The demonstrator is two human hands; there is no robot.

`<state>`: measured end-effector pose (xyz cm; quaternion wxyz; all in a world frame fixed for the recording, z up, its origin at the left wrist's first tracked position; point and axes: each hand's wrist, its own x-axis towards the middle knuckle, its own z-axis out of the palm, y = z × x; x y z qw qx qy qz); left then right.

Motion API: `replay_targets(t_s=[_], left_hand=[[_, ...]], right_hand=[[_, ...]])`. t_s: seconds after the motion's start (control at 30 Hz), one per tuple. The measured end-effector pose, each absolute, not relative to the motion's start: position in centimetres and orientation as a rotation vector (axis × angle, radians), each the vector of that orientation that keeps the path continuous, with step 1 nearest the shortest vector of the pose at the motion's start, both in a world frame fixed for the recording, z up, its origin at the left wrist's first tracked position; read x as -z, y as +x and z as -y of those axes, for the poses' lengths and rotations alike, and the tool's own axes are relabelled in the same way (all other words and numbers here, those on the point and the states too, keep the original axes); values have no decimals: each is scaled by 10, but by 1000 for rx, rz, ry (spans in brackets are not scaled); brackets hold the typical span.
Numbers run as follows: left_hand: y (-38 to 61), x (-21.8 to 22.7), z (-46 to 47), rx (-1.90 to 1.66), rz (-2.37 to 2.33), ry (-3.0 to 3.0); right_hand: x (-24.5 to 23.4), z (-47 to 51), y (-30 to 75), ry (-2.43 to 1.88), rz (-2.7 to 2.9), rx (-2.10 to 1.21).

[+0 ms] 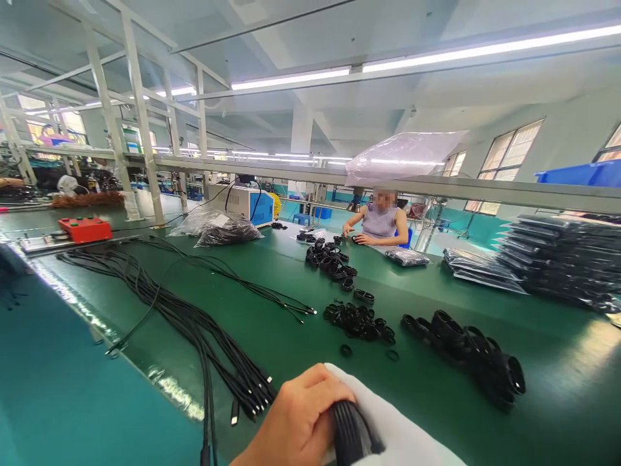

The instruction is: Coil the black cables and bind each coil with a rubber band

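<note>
My left hand is at the bottom centre, closed round a coiled bundle of black cables. Under and to the right of the bundle lies something white, a sleeve or a cloth; I cannot tell which. My right hand does not show. Just left of my hand, a long sheaf of black cables stretches across the green table, its plug ends pointing toward me. Ahead of my hand lie small black rubber rings and a row of coiled cables.
A seated person works at the far side, with more black coils nearby. Bagged cables are stacked at right. A red box, a blue-and-white machine and plastic bags stand at the back left.
</note>
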<state>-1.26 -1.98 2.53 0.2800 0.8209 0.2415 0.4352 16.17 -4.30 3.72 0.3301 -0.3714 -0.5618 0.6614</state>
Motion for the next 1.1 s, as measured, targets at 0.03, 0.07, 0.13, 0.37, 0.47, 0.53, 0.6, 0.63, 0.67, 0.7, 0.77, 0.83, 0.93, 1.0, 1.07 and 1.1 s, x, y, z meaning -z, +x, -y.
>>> replay_targets(t_s=[0.03,0.07,0.13,0.37,0.47,0.53,0.6,0.63,0.67,0.7,0.77,0.83,0.93,1.0,1.07,1.1], left_hand=[[-13,-25,19,-1160,-668,2187],[-13,-24,17,-1152,-692,2172],[-14,-24,15,-1113,-774,2137],[-11,-34,13,-858,-1188,2063],[-6,-36,9,-786,-1273,2020],[-3,-36,6,-749,-1273,1907],[-1,-37,4,-736,-1249,1781],[0,-37,3,-735,-1245,1732],[0,-37,3,-733,-1252,1693],[1,-36,3,-732,-1266,1662],[2,-33,3,-722,-1299,1612],[2,-28,2,-707,-1318,1582],[3,-17,2,-691,-1335,1550],[3,-13,3,-695,-1363,1570],[3,-12,5,-699,-1407,1668],[2,-12,7,-700,-1429,1740]], right_hand=[[-36,40,157,-945,1460,-1747],[-35,37,153,-919,1450,-1766],[-31,32,147,-870,1411,-1799],[-11,26,146,-626,1102,-2089],[-7,26,149,-660,1059,-2076],[-4,27,150,-682,1048,-2060],[-3,29,150,-706,1037,-2045],[-2,29,149,-718,1032,-2040],[-2,29,148,-729,1029,-2037],[-2,29,146,-737,1023,-2031],[-2,30,143,-740,1017,-2024],[-1,30,140,-738,1012,-2016],[2,31,136,-703,1032,-2026],[5,32,135,-696,1059,-2028],[7,32,133,-733,1072,-2022],[8,32,133,-764,1069,-2016]])
